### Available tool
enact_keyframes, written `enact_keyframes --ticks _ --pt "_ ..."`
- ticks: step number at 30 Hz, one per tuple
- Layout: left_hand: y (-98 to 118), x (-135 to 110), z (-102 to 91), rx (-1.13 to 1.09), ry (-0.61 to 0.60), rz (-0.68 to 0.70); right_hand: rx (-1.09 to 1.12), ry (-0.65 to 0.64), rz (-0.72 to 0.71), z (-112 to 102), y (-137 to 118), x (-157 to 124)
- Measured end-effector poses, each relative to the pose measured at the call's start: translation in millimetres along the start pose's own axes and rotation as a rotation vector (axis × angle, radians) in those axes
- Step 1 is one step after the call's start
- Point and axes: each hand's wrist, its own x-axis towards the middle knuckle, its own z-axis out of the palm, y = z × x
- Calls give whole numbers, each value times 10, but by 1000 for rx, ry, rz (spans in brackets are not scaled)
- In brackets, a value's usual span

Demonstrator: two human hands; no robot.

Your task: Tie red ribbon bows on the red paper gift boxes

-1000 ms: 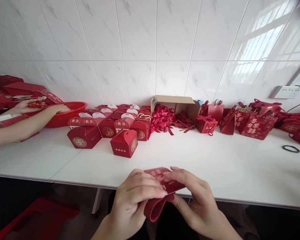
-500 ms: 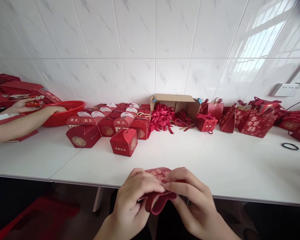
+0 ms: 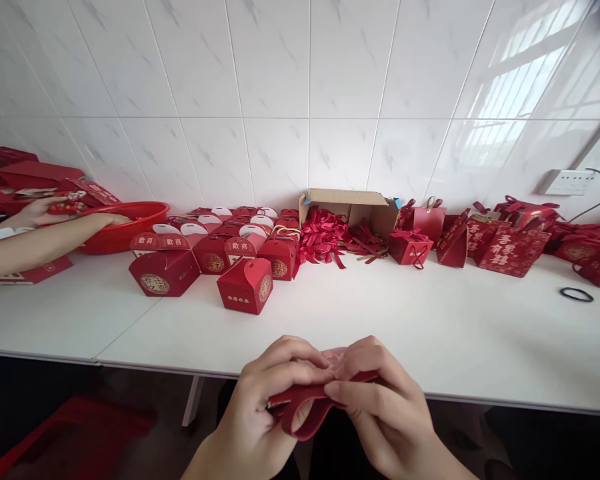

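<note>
Marbled tiles [image 3: 275, 67] back a white table [image 3: 420, 327] beyond hands [image 3: 265, 400] gripping red material [image 3: 321, 413].

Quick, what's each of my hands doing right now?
Left hand: closed, holding a folded red piece.
Right hand: closed, pinching the same piece.
</note>
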Motion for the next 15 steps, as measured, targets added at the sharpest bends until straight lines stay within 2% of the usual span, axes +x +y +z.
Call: enact_keyframes --ticks 5,10,15 --pt "-27 -3 29 7 11 -24 -59 -27 -31 -29 18 1" --pt "-50 -15 49 2 3 -96 -62 -2 18 -37 30 -28" --pt "-42 -17 52 152 40 -1 -5 -13 69 -54 80 -89"
